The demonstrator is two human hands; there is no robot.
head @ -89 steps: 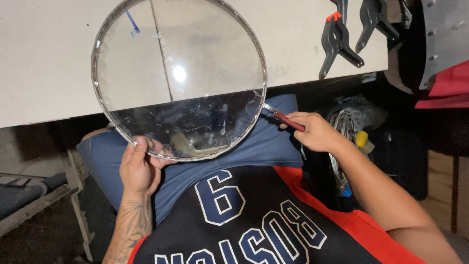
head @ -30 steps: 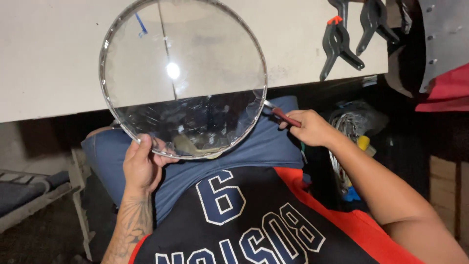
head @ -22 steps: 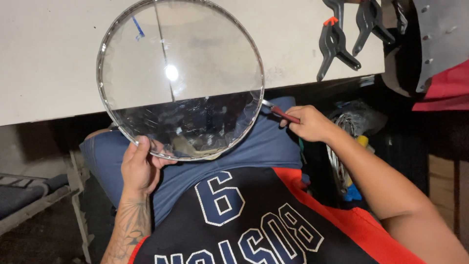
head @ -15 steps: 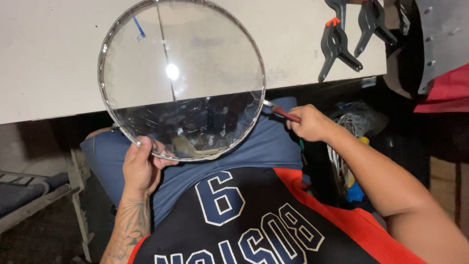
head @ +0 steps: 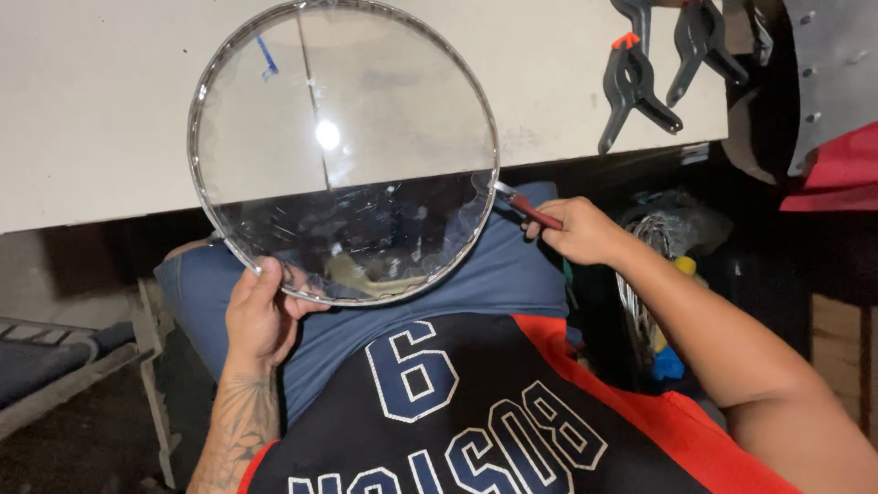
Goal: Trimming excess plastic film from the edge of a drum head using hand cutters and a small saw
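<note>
Clear plastic disc (head: pixel 343 151) in a chrome hoop stood tilted up over the lap, upper half against the pale bench (head: pixel 110 110) edge. Left hand (head: pixel 261 316) gripped the hoop at its lower-left rim, thumb over the edge. Right hand (head: pixel 576 229) was clenched round a red-handled tool (head: pixel 526 209), its tip touching the hoop's right rim; tool lay roughly level, pointing left. Right hand was nearer the work point. Black spring clamps (head: pixel 640 87) lay on the bench, upper right, well apart. Nothing stood between tool and rim.
</note>
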